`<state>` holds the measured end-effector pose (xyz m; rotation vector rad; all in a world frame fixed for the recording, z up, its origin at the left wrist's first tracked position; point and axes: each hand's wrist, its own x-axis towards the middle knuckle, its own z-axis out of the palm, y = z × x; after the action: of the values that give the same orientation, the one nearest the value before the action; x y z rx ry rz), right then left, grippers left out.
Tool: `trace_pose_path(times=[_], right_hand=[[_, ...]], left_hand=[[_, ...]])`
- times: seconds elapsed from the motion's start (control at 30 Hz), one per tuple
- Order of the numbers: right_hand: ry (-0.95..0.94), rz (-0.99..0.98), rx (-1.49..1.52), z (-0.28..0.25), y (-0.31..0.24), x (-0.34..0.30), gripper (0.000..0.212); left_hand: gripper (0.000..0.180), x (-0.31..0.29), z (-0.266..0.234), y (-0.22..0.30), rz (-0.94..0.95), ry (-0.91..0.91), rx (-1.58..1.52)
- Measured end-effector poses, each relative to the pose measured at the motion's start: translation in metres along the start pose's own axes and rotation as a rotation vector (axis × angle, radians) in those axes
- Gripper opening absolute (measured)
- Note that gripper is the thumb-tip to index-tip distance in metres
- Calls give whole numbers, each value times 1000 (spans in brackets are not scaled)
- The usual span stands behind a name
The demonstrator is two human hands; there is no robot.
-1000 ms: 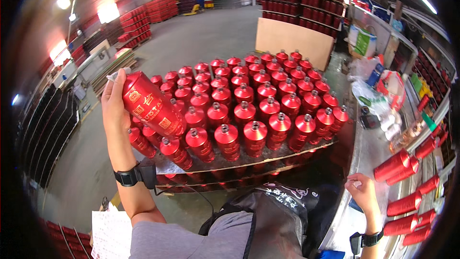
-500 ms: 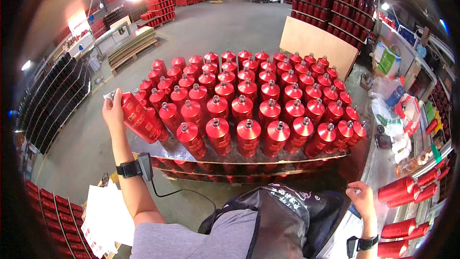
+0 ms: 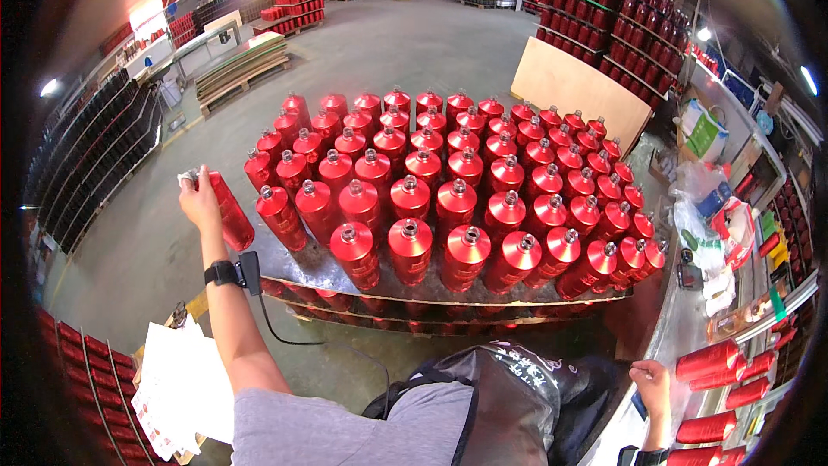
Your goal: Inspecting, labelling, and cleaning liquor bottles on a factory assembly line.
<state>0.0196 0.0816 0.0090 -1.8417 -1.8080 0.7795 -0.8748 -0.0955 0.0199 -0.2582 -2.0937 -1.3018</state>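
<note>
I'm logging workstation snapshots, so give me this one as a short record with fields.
left hand: gripping a tilted red bottle near its top
right hand: fingers curled, beside the bench; whether it holds anything cannot be told
platform: carries rows of standing red bottles
bench: on the right, with plastic bags on it
lower left: white sheets
behind the rows: pale wooden board
left wrist: dark strap

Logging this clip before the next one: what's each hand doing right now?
Left hand: closed on a tilted red bottle.
Right hand: fingers loosely curled, no held thing visible; can't tell if fully closed.
</note>
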Motion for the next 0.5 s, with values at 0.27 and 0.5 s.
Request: trace_pose_path(times=[0.27,0.5], right_hand=[[15,-13,13,3,20,-2,23],[60,-6,0,0,30,-17,24]], left_hand=[[32,-31,92,-104,40,-13,-186],[40,-39,98,-89,22,-120,49]])
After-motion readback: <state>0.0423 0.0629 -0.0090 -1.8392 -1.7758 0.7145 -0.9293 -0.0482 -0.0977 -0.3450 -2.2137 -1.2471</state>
